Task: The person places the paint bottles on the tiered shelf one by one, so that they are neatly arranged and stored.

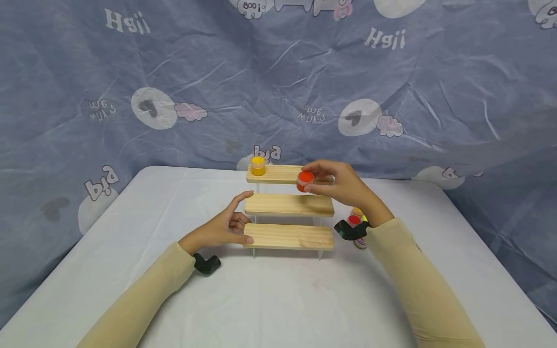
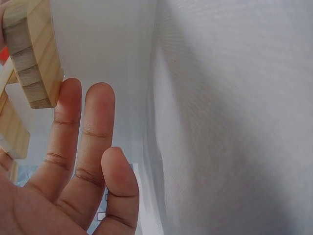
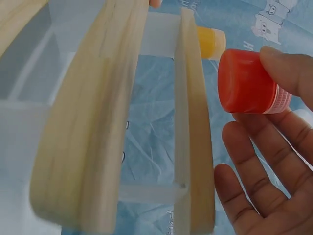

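Observation:
A three-step wooden display stand (image 1: 289, 205) with pale plank shelves and clear side supports stands on the table. My left hand (image 1: 224, 226) holds its left end, the thumb on the lowest shelf and the index finger at the corner of the middle one. In the left wrist view, a fingertip (image 2: 71, 90) lies right at a plank's edge. My right hand (image 1: 339, 183) pinches a small red jar (image 1: 305, 181) between thumb and fingers, in front of the top shelf's right part. A yellow jar (image 1: 258, 166) sits upright at the left end of the top shelf.
Several more small jars (image 1: 354, 221), red, yellow and others, lie on the white-covered table (image 1: 278, 299) right of the stand, partly hidden behind my right wrist. A grey-blue printed curtain (image 1: 270, 87) hangs behind the table.

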